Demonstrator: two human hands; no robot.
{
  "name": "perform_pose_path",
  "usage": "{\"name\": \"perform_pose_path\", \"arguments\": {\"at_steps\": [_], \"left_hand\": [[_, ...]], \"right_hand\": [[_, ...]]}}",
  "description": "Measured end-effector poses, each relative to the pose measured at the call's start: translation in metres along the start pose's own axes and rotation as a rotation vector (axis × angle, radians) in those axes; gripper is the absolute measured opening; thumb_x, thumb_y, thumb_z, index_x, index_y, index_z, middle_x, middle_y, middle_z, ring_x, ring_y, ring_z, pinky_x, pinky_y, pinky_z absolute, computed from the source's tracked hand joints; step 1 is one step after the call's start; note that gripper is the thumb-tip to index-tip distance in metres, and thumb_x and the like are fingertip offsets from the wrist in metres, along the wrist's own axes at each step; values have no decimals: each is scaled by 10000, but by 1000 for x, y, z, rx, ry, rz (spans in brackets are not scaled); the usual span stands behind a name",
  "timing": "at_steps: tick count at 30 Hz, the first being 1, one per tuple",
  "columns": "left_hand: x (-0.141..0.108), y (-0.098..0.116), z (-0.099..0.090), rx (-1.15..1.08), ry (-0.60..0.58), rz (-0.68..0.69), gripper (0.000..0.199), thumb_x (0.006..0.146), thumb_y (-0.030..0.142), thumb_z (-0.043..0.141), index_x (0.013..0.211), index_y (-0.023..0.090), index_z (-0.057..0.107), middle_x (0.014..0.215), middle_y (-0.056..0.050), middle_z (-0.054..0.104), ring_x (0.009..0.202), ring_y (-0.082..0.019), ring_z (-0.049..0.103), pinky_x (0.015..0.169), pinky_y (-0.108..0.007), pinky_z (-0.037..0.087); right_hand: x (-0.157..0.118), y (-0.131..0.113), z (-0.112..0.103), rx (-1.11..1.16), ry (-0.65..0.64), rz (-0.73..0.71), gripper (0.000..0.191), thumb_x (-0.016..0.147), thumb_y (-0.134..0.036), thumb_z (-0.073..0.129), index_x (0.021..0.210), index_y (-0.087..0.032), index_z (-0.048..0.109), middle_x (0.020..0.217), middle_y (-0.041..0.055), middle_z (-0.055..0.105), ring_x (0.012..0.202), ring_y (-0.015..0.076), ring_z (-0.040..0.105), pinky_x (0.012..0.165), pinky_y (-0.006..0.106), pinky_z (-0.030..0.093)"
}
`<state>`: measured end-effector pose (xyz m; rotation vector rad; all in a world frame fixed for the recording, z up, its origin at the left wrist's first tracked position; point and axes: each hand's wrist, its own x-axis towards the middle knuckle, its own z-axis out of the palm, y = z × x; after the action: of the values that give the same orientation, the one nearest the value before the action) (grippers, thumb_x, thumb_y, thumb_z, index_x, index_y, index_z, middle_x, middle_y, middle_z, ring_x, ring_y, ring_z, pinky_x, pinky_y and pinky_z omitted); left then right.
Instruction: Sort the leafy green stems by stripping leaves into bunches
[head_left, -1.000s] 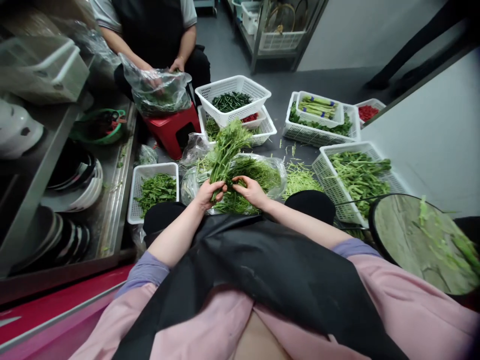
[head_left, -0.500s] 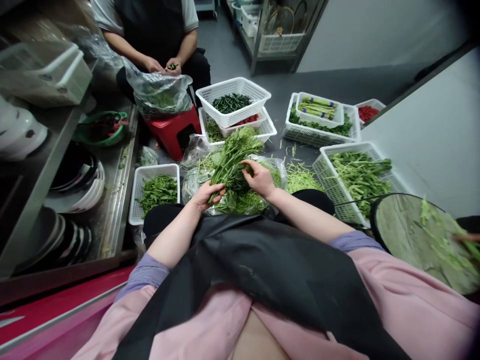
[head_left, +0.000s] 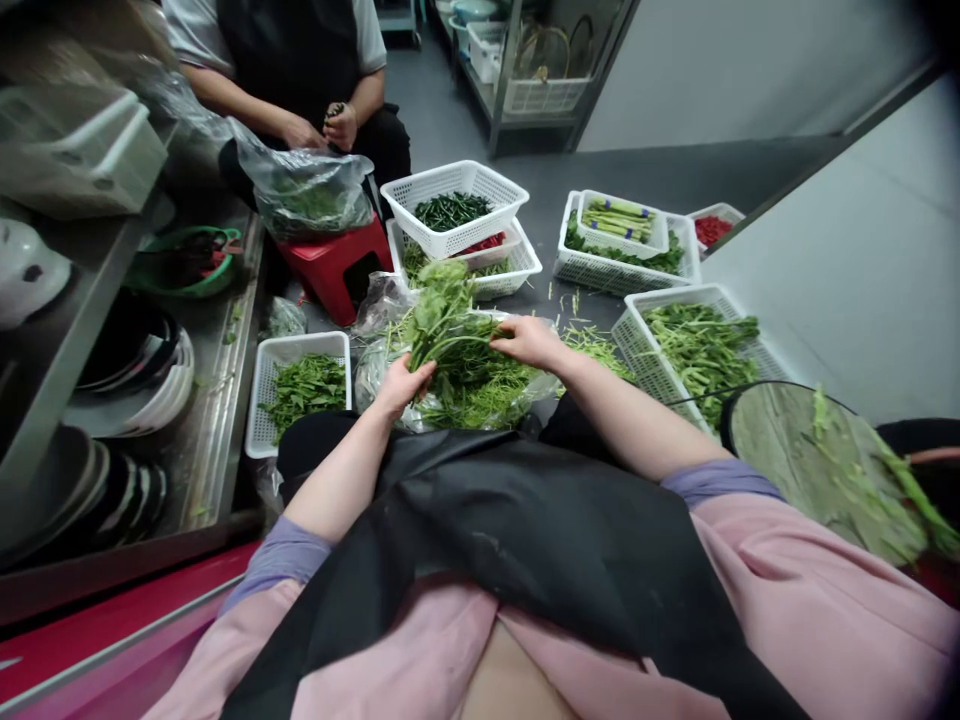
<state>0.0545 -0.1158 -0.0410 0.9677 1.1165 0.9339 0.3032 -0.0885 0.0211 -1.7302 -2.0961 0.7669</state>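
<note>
My left hand (head_left: 406, 384) is closed round the stems of a bunch of leafy greens (head_left: 441, 305), whose leaves point up and away from me. To its right, my right hand (head_left: 529, 343) pinches the end of a green stem that stretches across from the bunch. Beneath both hands lies a heap of loose greens (head_left: 491, 390) in an open clear plastic bag (head_left: 371, 372). Pale cut stems (head_left: 596, 350) are scattered on the floor right of the bag.
White baskets of greens stand at left (head_left: 259, 400) and right (head_left: 720, 365). Stacked baskets (head_left: 454, 240) are ahead, near a red stool (head_left: 341, 268). Across from me sits a person (head_left: 289, 60). A round board (head_left: 795, 455) is at right, a metal shelf (head_left: 225, 420) at left.
My right hand has moved slightly right, away from the bunch, with a stem now stretched between the hands. The view has shifted a little. The other person's hands have moved apart, one raised.
</note>
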Motion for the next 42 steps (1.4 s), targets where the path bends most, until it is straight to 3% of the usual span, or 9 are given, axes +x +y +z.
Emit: {"name": "perform_pose_path", "arguments": {"at_steps": [2,4,8,15,21,29,32,36,42], "left_hand": [[3,-1,-1,-8,80,24,541,585,526,827,775,187,451,518,70,527,323,-57,426,323,-195,273],[4,1,-3,-91,68,25,569,578,565,816,788,194,440,533,74,527,335,-58,434,331,-193,283],[-1,9,-4,-265,-37,-2,600,588,621,787,796,208,405,555,85,503,363,-48,428,355,-173,281],[-6,13,-5,-367,-139,-48,467,660,392,803,733,197,385,576,77,488,379,-36,415,384,-173,296],[-6,16,-9,-400,-182,-38,401,693,340,771,683,184,401,562,72,466,375,-33,405,388,-183,297],[-7,20,-19,-387,-191,-1,424,672,337,786,662,183,392,541,74,451,363,-28,387,382,-180,285],[-8,23,-21,-384,-184,8,448,648,345,803,652,183,386,532,76,451,357,-27,386,379,-179,285],[-10,25,-21,-377,-169,28,461,635,356,812,648,181,385,523,76,453,350,-25,384,374,-177,281],[-13,25,-22,-366,-178,27,453,634,354,807,683,190,388,519,82,442,342,-27,371,369,-178,264]], "right_hand": [[2,7,-5,308,-285,77,203,803,-341,673,860,-146,662,576,-30,512,485,73,413,464,204,329],[2,14,-7,607,-485,145,227,784,-346,708,846,-152,609,517,-70,441,404,37,303,376,175,244],[-2,20,-1,922,-634,261,292,710,-288,792,802,-146,554,581,-56,527,363,-1,272,310,143,167],[-6,26,9,1007,-631,299,266,714,-246,793,841,-117,599,738,12,671,356,-20,278,291,131,152],[-14,36,8,1055,-677,313,292,739,-279,769,921,-108,617,632,-33,584,367,-7,228,306,136,185],[-20,38,0,1085,-674,309,362,700,-261,794,953,-113,581,474,-136,323,365,-1,170,330,127,180],[-22,42,-4,1099,-674,302,360,691,-265,800,920,-119,564,484,-113,401,361,-1,200,330,130,179],[-23,48,-7,1075,-659,293,371,692,-291,805,898,-125,545,666,7,636,364,-12,240,324,137,187],[-21,43,-8,917,-571,338,333,682,-306,811,820,-132,562,719,41,681,356,-10,267,319,158,183]]}}
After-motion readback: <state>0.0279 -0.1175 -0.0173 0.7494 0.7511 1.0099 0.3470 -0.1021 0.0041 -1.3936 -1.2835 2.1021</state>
